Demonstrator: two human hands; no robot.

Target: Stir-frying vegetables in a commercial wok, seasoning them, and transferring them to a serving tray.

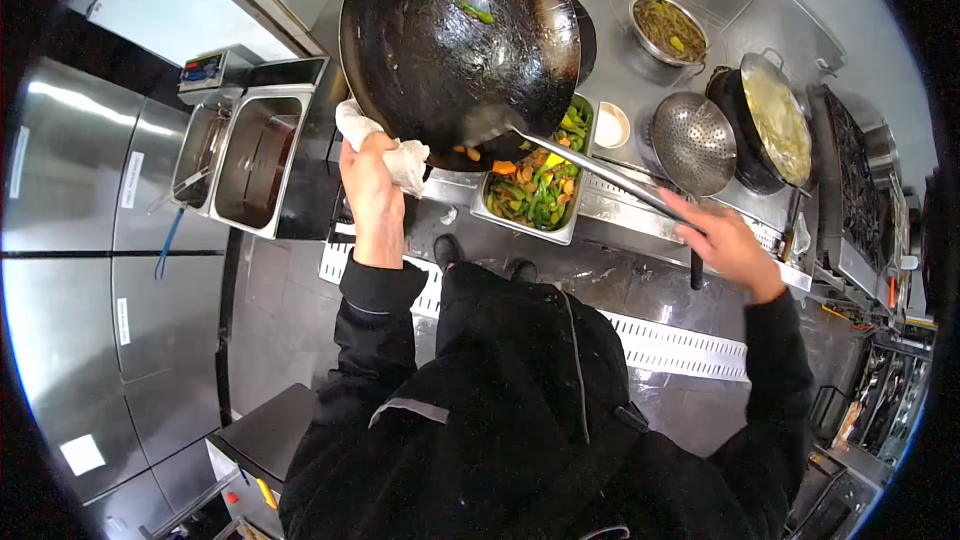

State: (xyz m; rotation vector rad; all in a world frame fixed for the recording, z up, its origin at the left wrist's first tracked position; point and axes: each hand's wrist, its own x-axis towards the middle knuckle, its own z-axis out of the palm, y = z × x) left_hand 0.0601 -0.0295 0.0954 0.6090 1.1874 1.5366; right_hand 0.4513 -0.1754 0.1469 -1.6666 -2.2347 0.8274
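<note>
My left hand [373, 191] grips the near left rim of a large black wok [465, 60] through a folded white cloth [405, 165]. The wok is tilted toward me over a rectangular steel pan [529, 229] of cooked green peppers and orange vegetable slices [536, 187]. A piece of green pepper [476, 11] clings to the wok's dark inside, and a few bits lie by its lower rim. In my right hand [720, 244] is the long handle of a metal wok ladle or spatula [615, 176]. Its blurred head rests against or close above the wok's lower inside.
To the right are a perforated strainer [694, 142], a pot of pale, cloudy food [780, 124] and a steel bowl of cooked food [670, 28]. A small white container [611, 125] stands beside the pan. Deep steel tubs [259, 157] lie to the left, near steel cabinets [67, 165].
</note>
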